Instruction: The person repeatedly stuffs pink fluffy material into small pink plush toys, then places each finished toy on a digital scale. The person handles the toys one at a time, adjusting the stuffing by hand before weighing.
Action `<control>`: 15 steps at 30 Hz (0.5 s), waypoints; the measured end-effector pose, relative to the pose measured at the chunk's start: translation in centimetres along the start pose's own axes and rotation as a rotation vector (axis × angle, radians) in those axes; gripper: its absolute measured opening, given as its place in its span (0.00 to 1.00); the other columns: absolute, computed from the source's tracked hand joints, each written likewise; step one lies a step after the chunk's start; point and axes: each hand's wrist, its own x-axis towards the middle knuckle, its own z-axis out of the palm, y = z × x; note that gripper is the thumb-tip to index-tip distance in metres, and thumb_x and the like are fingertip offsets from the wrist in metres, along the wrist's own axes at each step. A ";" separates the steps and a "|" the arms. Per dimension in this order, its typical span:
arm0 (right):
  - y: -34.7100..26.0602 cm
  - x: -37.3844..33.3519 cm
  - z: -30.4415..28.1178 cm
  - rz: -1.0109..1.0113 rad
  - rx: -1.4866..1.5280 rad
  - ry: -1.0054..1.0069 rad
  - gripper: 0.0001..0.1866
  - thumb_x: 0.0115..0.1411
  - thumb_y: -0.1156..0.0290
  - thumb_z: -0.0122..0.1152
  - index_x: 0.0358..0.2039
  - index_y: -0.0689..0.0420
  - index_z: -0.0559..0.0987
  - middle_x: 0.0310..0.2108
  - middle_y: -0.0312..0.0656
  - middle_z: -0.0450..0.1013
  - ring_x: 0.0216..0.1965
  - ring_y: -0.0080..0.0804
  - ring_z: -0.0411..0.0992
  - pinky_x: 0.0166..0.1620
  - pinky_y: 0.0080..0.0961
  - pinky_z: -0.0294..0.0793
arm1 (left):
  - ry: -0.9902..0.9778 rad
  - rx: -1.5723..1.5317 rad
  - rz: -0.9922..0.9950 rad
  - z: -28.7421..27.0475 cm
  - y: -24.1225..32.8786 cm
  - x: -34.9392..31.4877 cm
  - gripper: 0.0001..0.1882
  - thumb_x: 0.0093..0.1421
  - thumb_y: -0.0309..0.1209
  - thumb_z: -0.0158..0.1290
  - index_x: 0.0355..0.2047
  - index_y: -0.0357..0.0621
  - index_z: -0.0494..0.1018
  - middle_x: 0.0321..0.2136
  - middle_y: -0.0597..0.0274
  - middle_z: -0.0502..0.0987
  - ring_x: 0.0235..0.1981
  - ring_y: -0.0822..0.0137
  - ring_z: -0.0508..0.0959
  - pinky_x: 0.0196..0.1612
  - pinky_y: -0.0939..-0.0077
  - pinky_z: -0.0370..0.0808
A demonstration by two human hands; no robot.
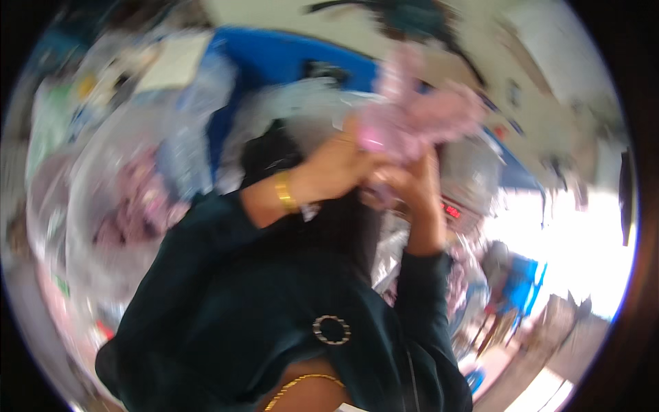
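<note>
A fuzzy pink plush piece [419, 113] with two long ear-like lobes is held up in front of me, blurred by motion. My left hand [336, 168], with a gold band at the wrist, is closed on its left lower side. From the right, my right hand [415, 182] grips its lower end, the fingers curled around it. A shiny pink patch shows on the plush near my left fingers. Exactly how the fingertips sit is smeared.
Left of me, a large clear plastic bag [89, 199] holds several pink plush pieces [141, 202]. A blue-edged table [274, 51] lies ahead, bearing plastic bags. Right of my hands is a device with a red lit display [451, 209]. A blue stool-like object [522, 285] stands farther right.
</note>
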 end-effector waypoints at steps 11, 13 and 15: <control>4.6 -21.4 -14.6 0.609 -1.181 0.284 0.32 0.59 0.70 0.49 0.64 0.50 0.56 0.57 0.52 0.63 0.50 0.46 0.71 0.50 0.37 0.70 | 0.543 1.418 -0.505 -18.2 -4.3 -21.1 0.30 0.51 0.49 0.60 0.40 0.33 0.70 0.41 0.43 0.72 0.47 0.48 0.72 0.45 0.58 0.72; 4.0 -30.8 -21.4 0.946 -1.675 -0.032 0.38 0.52 0.64 0.59 0.62 0.57 0.57 0.56 0.56 0.64 0.54 0.50 0.68 0.54 0.38 0.67 | 0.672 1.320 -0.934 -20.1 -2.4 -23.6 0.29 0.51 0.47 0.59 0.41 0.32 0.68 0.42 0.41 0.71 0.45 0.45 0.73 0.43 0.56 0.73; 6.4 -33.6 -26.4 0.988 -1.552 0.201 0.38 0.46 0.60 0.69 0.55 0.65 0.68 0.51 0.59 0.69 0.53 0.52 0.68 0.55 0.38 0.66 | 0.618 1.322 -0.940 -20.8 -6.8 -25.9 0.26 0.51 0.43 0.57 0.40 0.33 0.67 0.40 0.40 0.72 0.41 0.45 0.74 0.42 0.56 0.74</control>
